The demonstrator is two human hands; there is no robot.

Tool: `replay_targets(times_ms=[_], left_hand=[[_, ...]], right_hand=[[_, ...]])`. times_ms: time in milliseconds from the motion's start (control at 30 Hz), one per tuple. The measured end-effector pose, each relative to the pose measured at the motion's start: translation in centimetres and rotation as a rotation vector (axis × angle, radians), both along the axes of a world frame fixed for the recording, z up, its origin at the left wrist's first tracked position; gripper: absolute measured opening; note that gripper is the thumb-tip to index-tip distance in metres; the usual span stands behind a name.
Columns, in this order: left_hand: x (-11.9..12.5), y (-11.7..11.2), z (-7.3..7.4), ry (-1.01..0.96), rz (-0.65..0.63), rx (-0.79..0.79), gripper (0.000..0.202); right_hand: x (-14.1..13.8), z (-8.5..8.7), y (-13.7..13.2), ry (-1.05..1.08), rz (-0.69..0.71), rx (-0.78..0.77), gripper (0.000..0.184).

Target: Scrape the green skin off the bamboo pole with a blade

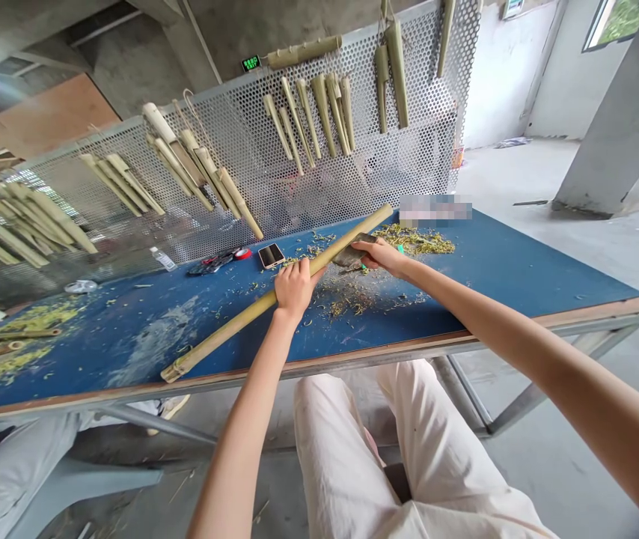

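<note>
A long pale bamboo stalk [230, 326] lies slantwise across the blue table [521, 277], from the near edge at the left up to the far middle. My left hand [293, 287] is closed round the stalk near its middle. My right hand [382, 254] is closed on a dark metal blade [349, 257] with a green bit of handle showing, its edge laid against the stalk just past my left hand. Green-yellow shavings [353, 299] lie scattered under and beyond the blade.
A perforated metal screen [409, 150] with several hanging bamboo pieces stands behind the table. A phone [271, 255], scissors with a red tape roll [219, 260] and a small bottle [163, 259] lie at the back. Another person's light trousers [28, 457] show at lower left.
</note>
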State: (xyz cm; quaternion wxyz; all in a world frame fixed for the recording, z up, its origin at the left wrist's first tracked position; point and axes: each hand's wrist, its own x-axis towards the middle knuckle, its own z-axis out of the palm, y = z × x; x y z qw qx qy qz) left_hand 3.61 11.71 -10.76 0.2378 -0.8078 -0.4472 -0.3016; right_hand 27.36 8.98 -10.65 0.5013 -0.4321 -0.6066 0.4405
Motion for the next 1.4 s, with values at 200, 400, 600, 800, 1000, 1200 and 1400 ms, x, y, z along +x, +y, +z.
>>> replay_targets(times_ms=[200, 400, 600, 800, 1000, 1200, 1400], left_hand=[[0.0, -0.3, 0.2, 0.034, 0.021, 0.011, 0.036], [0.3, -0.6, 0.3, 0.070, 0.029, -0.026, 0.034], [0.6, -0.6, -0.1, 0.104, 0.023, -0.032, 0.033], [0.7, -0.7, 0.1, 0.115, 0.030, -0.043, 0.037], [0.8, -1.0, 0.3, 0.123, 0.044, -0.052, 0.027], [0.9, -1.1, 0.2, 0.105, 0.043, -0.050, 0.037], [0.8, -0.9, 0.2, 0.084, 0.027, -0.065, 0.027]], right_hand=[[-0.8, -0.2, -0.2, -0.048, 0.098, -0.008, 0.050], [-0.2, -0.5, 0.0, -0.001, -0.025, 0.035, 0.052], [-1.4, -0.6, 0.0, -0.003, 0.055, -0.012, 0.047], [-1.1, -0.5, -0.2, 0.032, -0.008, -0.028, 0.049], [-2.2, -0.9, -0.2, -0.005, 0.045, -0.012, 0.054], [-0.9, -0.7, 0.1, 0.021, -0.142, -0.018, 0.055], [-2.0, -0.5, -0.4, -0.042, -0.048, -0.014, 0.054]])
